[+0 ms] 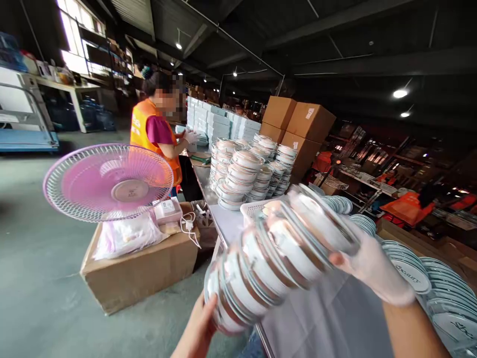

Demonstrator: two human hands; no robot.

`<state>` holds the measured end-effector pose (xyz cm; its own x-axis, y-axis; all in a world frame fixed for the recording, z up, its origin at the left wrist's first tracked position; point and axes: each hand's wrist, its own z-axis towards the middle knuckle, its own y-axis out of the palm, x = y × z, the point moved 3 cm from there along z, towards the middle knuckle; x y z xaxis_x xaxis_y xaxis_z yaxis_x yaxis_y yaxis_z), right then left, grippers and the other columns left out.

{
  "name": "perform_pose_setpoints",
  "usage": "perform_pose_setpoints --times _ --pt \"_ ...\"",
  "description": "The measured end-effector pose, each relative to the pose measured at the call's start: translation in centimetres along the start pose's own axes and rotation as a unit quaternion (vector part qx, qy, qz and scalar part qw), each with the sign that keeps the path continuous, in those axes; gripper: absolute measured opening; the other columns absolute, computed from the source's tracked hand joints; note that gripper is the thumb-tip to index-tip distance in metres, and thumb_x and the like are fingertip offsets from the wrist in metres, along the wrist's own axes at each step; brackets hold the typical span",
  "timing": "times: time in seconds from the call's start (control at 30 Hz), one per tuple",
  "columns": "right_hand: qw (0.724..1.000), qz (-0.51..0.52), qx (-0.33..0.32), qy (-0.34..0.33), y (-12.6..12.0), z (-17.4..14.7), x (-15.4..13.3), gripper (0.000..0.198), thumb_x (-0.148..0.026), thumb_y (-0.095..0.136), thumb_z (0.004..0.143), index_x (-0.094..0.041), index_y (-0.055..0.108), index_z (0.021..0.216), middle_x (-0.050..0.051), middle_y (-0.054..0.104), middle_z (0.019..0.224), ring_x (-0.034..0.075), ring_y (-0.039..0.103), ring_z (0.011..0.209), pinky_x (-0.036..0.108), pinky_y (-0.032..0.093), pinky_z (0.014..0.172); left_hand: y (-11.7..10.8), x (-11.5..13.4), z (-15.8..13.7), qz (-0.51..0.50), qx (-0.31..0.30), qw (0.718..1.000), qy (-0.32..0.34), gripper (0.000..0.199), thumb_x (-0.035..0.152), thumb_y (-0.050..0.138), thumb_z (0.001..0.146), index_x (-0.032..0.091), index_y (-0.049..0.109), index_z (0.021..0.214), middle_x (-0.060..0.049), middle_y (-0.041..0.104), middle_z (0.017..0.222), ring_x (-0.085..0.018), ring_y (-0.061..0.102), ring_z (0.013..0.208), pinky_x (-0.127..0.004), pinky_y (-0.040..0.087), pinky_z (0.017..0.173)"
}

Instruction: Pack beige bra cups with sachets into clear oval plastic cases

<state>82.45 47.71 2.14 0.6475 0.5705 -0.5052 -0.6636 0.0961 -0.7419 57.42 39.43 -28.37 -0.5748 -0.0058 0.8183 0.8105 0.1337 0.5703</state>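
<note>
Between my two hands is a tilted stack of white round containers (pixel 257 266) with shiny rims and what look like clear lids. Motion blurs it somewhat. My left hand (pixel 203 318), bare, has its fingers wrapped round the lower end. At the upper end, my right hand (pixel 367 268) in a white glove grips the last container, with its fingers partly hidden behind it. Below the stack lies the grey table surface (pixel 320 318). Just behind it sits a white perforated basket (pixel 250 211), partly covered by the stack.
Several stacks of similar containers (pixel 242 174) stand further along the table. Rows of round lids or plates (pixel 406 273) line the right. A pink fan (pixel 108 184) is by a cardboard box (pixel 137 273) at left. A co-worker in an orange vest (pixel 143 122) stands beyond.
</note>
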Motion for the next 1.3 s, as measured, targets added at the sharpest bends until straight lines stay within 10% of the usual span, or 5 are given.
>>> perform_pose_setpoints --times 0.1,0.37,0.6,0.73,1.3 --pt "0.973 -0.028 -0.048 -0.226 6.0 8.8 -8.1 0.083 -0.064 0.076 0.077 -0.01 0.058 0.138 0.012 0.062 0.139 0.028 0.059 0.13 0.042 0.044 0.118 -3.9 3.7 6.0 -0.054 0.076 0.995 0.031 0.097 0.077 0.068 0.074 0.018 0.049 0.149 -0.017 0.062 0.145 -0.039 0.055 0.138 -0.049 0.055 0.103" --pt "0.94 -0.218 -0.091 -0.246 18.6 23.3 -12.3 0.073 -0.046 0.085 0.076 -0.009 0.063 0.134 0.011 0.065 0.134 0.035 0.061 0.127 0.046 0.052 0.107 -7.9 8.0 21.7 0.043 0.171 0.979 0.106 0.091 0.079 0.06 0.077 0.012 0.055 0.138 -0.024 0.065 0.137 -0.041 0.056 0.135 -0.053 0.052 0.104" --pt "0.944 -0.262 -0.057 -0.194 19.5 25.0 -7.6 0.067 -0.052 0.08 0.078 -0.013 0.062 0.129 0.013 0.065 0.131 0.034 0.061 0.122 0.047 0.054 0.101 -7.4 7.1 27.8 0.243 0.233 0.894 0.296 0.141 0.07 0.08 0.06 0.01 0.004 0.162 -0.026 -0.011 0.171 -0.039 -0.01 0.159 -0.053 0.002 0.128" --pt "0.939 -0.301 -0.063 -0.151 20.2 25.9 -7.2 0.064 -0.059 0.079 0.072 -0.02 0.063 0.119 0.01 0.066 0.126 0.035 0.062 0.116 0.052 0.057 0.091 -7.7 7.0 30.2 0.377 0.227 0.826 0.353 0.136 0.066 0.082 0.065 0.018 0.0 0.163 -0.029 -0.001 0.171 -0.047 0.006 0.158 -0.067 0.017 0.123" --pt "0.941 -0.333 -0.023 -0.063 22.2 35.1 -2.9 0.085 -0.059 0.085 0.07 -0.016 0.049 0.136 0.018 0.06 0.134 0.038 0.062 0.116 0.054 0.054 0.091 -5.0 10.8 39.2 0.376 0.199 0.84 0.336 0.126 0.058 0.082 0.068 0.019 0.008 0.162 -0.026 0.019 0.169 -0.042 0.022 0.156 -0.061 0.023 0.125"
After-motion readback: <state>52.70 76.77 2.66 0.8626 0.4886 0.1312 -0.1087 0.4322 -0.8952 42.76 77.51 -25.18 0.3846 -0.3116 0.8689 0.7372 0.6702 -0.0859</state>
